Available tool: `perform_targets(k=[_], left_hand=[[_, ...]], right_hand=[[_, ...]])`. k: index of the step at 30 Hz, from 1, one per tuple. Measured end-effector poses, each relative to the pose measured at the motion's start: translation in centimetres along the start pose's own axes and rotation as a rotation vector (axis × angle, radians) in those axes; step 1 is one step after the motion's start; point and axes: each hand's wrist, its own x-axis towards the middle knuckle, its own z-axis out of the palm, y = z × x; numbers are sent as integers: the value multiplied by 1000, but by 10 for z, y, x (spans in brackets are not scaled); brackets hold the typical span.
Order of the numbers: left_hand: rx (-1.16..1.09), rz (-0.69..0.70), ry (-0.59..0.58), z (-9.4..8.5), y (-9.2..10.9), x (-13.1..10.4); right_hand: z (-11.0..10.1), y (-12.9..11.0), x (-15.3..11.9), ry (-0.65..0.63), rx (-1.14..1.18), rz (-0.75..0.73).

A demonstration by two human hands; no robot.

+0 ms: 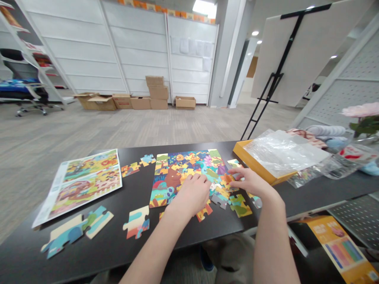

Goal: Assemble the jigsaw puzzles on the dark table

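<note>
A colourful jigsaw puzzle (171,177) lies on the black table, with loose pieces over and around its right part. My left hand (195,193) rests over the middle of the puzzle, its fingers curled down and their tips hidden. At the right side, my right hand (247,181) has thumb and fingers apart beside an orange piece (227,179). A green piece (240,205) lies just below that hand. To the left are a cream and red piece (136,223) and several joined blue pieces (71,232).
A printed picture sheet (85,181) lies at the table's left. At the right, a yellow box (266,173) holds clear plastic (284,152), near bags and a pink flower (361,110). An orange package (340,246) sits lower right.
</note>
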Motion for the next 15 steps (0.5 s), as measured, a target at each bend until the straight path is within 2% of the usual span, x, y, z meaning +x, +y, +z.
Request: perform_targets(k=[3, 6, 11, 15], left_hand=[[-7, 15, 23, -2, 2, -2], [-17, 44, 33, -5, 7, -5], [-95, 85, 66, 0, 23, -9], [-116, 118, 52, 8, 31, -12]], right_hand=[[-3, -1, -4, -32, 20, 57], [-3, 0, -4, -65, 47, 20], [2, -3, 4, 22, 22, -134], [6, -8, 10, 17, -79, -76]])
